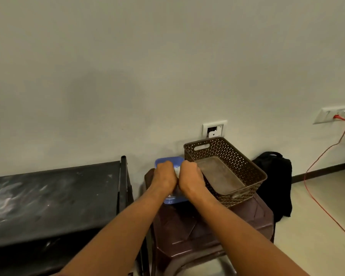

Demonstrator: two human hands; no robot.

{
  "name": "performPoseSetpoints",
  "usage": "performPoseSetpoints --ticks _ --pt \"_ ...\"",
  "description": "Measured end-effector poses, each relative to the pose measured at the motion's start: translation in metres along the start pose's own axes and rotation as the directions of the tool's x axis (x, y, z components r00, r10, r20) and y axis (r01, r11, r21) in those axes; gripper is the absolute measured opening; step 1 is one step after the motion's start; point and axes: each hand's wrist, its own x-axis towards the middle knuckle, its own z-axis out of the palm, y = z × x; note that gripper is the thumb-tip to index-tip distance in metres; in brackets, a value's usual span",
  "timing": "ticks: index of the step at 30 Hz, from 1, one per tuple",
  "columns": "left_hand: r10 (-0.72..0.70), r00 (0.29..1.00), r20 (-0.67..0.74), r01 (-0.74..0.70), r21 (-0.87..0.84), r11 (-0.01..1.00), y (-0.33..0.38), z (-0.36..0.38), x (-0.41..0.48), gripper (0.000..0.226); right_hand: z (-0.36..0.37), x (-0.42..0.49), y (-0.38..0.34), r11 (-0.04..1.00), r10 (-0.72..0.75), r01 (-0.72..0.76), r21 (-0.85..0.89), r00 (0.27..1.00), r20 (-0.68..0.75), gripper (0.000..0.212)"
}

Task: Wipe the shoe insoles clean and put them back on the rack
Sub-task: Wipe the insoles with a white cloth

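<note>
the long black metal shoe rack point(54, 196) with a dust-streaked top stands against the wall at the left. only its top and one corner post show, and its lower shelves are cut off by the frame. the insoles appear nowhere in view and may sit down there, though i cannot tell. just beside the rack, a dark brown plastic stool point(187, 232) seems to serve as a work stand within easy reach. it carries a brown perforated plastic basket point(237, 162) on its right half and a shallow blue plastic tub point(167, 161) at its far left corner. a black backpack point(275, 176) leans on the wall behind the stool. the left hand point(164, 176) and right hand point(190, 176) are curled into fists side by side over the tub, gripping a small crumpled white cloth point(176, 171) between them. most likely they are wringing it so that drips fall into the tub. the fists hide the tub's contents and most of the cloth.
</note>
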Motion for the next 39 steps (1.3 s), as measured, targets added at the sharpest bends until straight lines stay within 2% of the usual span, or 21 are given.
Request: performPoseSetpoints --ticks 2,5,9,12,14,16,18,20,23,25,27,28,30,33,36,39 --pt "0.002 1.000 0.010 -0.002 0.010 1.000 0.001 0.007 0.014 0.028 0.008 0.009 -0.003 0.996 -0.028 0.026 -0.082 0.999 -0.019 0.022" --pt "0.024 0.999 -0.045 -0.022 0.032 0.999 -0.004 0.012 0.026 0.027 0.015 0.019 -0.006 0.977 -0.075 0.065 -0.204 0.996 -0.042 0.023" --pt "0.014 0.996 -0.085 -0.013 0.007 1.000 -0.004 0.008 0.024 0.027 0.017 0.021 -0.009 0.973 -0.048 0.036 -0.228 0.998 -0.049 0.021" --pt "-0.035 0.989 -0.144 0.013 -0.151 0.988 -0.004 0.002 0.022 0.024 0.013 0.020 -0.007 0.995 -0.002 -0.003 -0.103 0.999 -0.051 0.020" --pt "-0.110 0.979 -0.171 0.057 -0.289 0.956 -0.003 -0.008 0.018 0.024 0.009 0.018 -0.006 0.998 0.033 -0.031 0.053 0.999 -0.021 0.019" --pt "-0.156 0.970 -0.185 0.082 -0.359 0.930 -0.001 -0.020 0.013 0.030 0.004 0.014 -0.007 0.967 0.074 -0.078 0.243 0.997 0.028 0.027" --pt "-0.158 0.965 -0.208 0.071 -0.371 0.926 0.002 -0.030 0.004 0.029 0.000 0.010 -0.006 0.864 0.124 -0.140 0.484 0.990 0.064 0.029" --pt "-0.162 0.961 -0.223 0.072 -0.365 0.928 0.006 -0.040 -0.007 0.022 -0.011 0.003 -0.009 0.689 0.168 -0.175 0.704 0.983 0.079 0.022" --pt "-0.250 0.962 -0.112 0.185 -0.407 0.895 0.016 -0.061 -0.024 0.051 -0.045 -0.009 -0.021 0.499 0.172 -0.151 0.853 0.982 0.073 0.024" --pt "-0.310 0.948 0.067 0.287 -0.600 0.747 0.023 -0.090 -0.035 0.070 -0.078 -0.014 -0.036 0.409 0.157 -0.134 0.903 0.985 0.075 0.014" --pt "-0.254 0.940 0.228 0.331 -0.792 0.513 0.030 -0.124 -0.049 0.073 -0.113 -0.020 -0.054 0.361 0.131 -0.097 0.928 0.990 0.052 0.015" --pt "-0.209 0.950 0.234 0.304 -0.846 0.438 0.033 -0.143 -0.059 0.069 -0.131 -0.025 -0.064 0.366 0.125 -0.068 0.928 0.992 0.024 0.017" --pt "-0.172 0.975 0.141 0.200 -0.894 0.401 0.036 -0.182 -0.083 0.058 -0.163 -0.044 -0.087 0.358 0.098 -0.008 0.934 0.995 -0.029 0.019" --pt "-0.217 0.976 0.000 0.096 -0.896 0.434 0.035 -0.237 -0.125 0.053 -0.203 -0.081 -0.124 0.234 0.001 0.043 0.971 0.999 -0.045 0.027" --pt "-0.238 0.963 -0.126 -0.019 -0.914 0.406 0.023 -0.292 -0.178 0.044 -0.232 -0.123 -0.169 0.133 -0.175 0.019 0.991 0.985 0.005 0.046" --pt "-0.277 0.924 -0.263 -0.150 -0.916 0.371 -0.005 -0.343 -0.239 0.037 -0.248 -0.168 -0.224 0.056 -0.333 -0.041 0.998 0.941 0.058 0.033"
